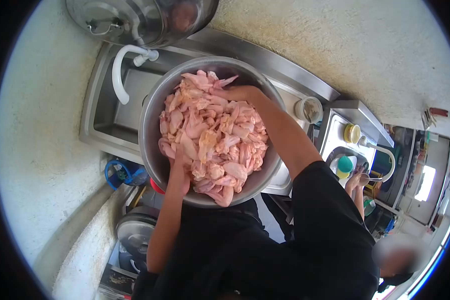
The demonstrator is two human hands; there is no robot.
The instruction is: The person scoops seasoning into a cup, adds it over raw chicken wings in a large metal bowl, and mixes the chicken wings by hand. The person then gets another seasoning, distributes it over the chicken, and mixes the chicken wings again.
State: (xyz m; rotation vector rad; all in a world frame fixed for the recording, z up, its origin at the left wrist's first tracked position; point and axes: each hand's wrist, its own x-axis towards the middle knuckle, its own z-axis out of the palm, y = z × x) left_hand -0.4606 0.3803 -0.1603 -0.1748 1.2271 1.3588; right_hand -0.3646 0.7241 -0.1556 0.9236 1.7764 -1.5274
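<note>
Raw chicken pieces (210, 135), many of them wings, are heaped in a large round metal bowl (151, 145) resting over the sink. My left hand (179, 172) is at the bowl's near left side, touching the heap, with its fingers partly sunk among the pieces. On the far side of the heap, my right hand (235, 93) reaches in from the right; its fingertips are covered by chicken. Whether either hand grips a piece is hidden.
A white faucet (121, 75) curves over the sink basin (135, 95) at left. Above stands a large lidded pot (130, 22). A small round container (309, 110) is right of the bowl. Another person's hands (356, 181) are at a second sink (335, 135) farther right.
</note>
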